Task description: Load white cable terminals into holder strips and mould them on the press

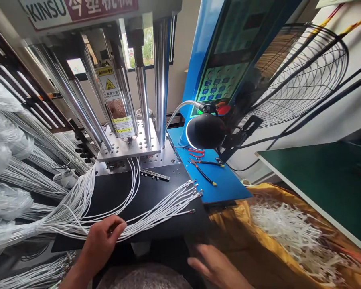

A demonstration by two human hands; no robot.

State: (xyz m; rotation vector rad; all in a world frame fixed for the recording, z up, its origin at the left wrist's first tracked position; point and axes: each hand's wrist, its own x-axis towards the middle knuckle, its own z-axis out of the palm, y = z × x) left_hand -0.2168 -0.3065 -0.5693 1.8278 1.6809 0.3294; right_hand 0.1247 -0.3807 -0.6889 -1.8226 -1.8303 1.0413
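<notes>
My left hand (104, 241) rests on a fan of white cables (156, 206), fingers curled over the strands near the front edge of the black work mat (156, 188). The cables' metal connector ends (194, 190) point right, toward the blue machine deck (225, 182). My right hand (215, 267) hovers low at the front, fingers stretched out and a little blurred, holding nothing, just left of a gold-lined bin of white plastic scraps (289, 233). A small dark mould strip (155, 174) lies on the mat near the press base.
A vertical moulding press (129, 100) with chrome columns stands behind the mat. Bundles of white cables (15, 184) pile on the left. A black lamp (206, 130), pliers (203, 168), a control panel (225, 80), a wire fan guard (303, 72) and a green table (327, 184) stand to the right.
</notes>
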